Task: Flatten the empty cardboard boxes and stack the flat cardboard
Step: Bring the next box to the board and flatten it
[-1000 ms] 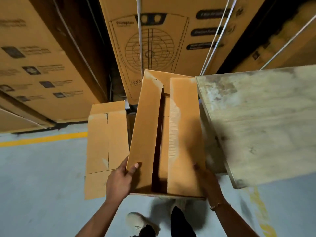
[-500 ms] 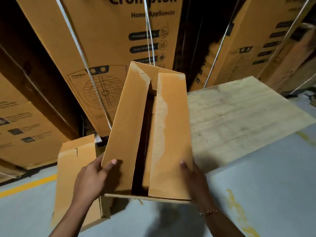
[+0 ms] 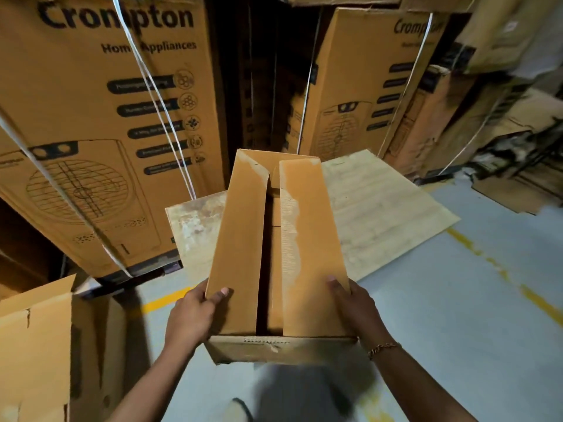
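I hold a long brown cardboard box [image 3: 243,239] in the air in front of me, its two top flaps folded in with a dark gap between them. My left hand [image 3: 192,318] grips the box's near left edge, thumb on the left flap. My right hand [image 3: 353,309] grips the near right edge, thumb on the right flap. The far end of the box hangs over a pale wooden tabletop [image 3: 380,214]. Another brown cardboard box [image 3: 33,354] stands at the lower left.
Tall strapped Crompton appliance cartons [image 3: 100,123] and more cartons [image 3: 365,95] wall off the back. More cardboard and clutter [image 3: 518,166] lie at the right. The grey floor [image 3: 457,315] carries yellow lines.
The view swung right and up with the box. The box now hangs over the wooden tabletop instead of beside it. The other box slid to the lower left. Both hands kept their grip.
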